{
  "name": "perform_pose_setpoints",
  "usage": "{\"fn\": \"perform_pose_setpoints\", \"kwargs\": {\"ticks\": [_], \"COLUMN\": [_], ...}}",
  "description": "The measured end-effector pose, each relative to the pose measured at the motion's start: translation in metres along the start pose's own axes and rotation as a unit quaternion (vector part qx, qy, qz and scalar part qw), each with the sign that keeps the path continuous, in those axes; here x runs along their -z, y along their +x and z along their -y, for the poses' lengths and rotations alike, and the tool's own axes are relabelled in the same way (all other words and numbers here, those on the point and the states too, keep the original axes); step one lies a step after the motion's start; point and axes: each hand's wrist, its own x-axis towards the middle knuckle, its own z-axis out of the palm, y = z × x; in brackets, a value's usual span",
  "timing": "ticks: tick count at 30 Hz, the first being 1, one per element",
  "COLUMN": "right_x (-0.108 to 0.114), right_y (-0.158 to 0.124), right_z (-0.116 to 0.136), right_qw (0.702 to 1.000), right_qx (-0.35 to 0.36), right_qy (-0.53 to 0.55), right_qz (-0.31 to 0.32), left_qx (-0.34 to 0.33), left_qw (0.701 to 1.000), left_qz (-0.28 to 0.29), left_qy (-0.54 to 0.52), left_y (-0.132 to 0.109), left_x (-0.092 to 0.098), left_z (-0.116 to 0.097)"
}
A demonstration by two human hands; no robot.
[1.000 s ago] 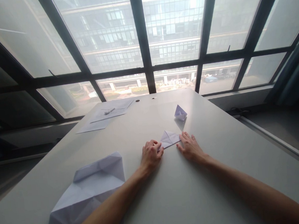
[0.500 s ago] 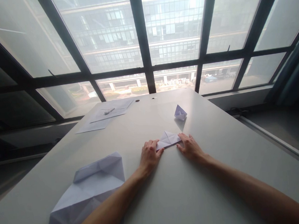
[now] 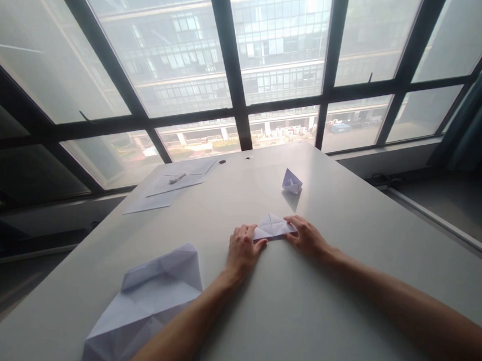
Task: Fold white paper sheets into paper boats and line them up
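A small folded white paper (image 3: 272, 225), peaked in the middle with a straight lower edge, lies on the white table between my hands. My left hand (image 3: 242, 247) grips its left end, thumb along the near edge and fingers on top. At the right end, my right hand (image 3: 306, 234) pinches the paper between thumb and fingers. Just beyond stands a small folded paper boat (image 3: 292, 182), touched by neither hand. Beside and partly behind my left forearm lies a large creased sheet of paper (image 3: 150, 299).
Flat paper sheets (image 3: 159, 201) lie at the table's far left, with a small white object (image 3: 177, 179) on them. The white table (image 3: 252, 324) reaches the framed windows (image 3: 236, 64). A dark curtain (image 3: 470, 118) hangs at the right.
The folded paper has turned slightly, so its lower edge now runs nearly level. My right hand has closed more around its right end. The boat and the large sheet stay put.
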Motion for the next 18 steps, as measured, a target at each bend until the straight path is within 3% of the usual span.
{"fn": "perform_pose_setpoints", "kwargs": {"ticks": [12, 18], "right_x": [-0.0004, 0.0001], "right_y": [0.0022, 0.0052], "right_z": [-0.0057, -0.0071], "right_qw": [0.999, 0.993], "right_qx": [0.04, 0.028], "right_qy": [0.028, 0.075], "right_qz": [-0.024, -0.086], "left_qx": [-0.021, -0.034], "left_qw": [1.0, 0.998], "left_qz": [0.011, -0.009], "left_qy": [-0.016, -0.045], "left_y": [0.0016, 0.003], "left_x": [0.0008, -0.0035], "left_z": [0.0029, 0.005]}}
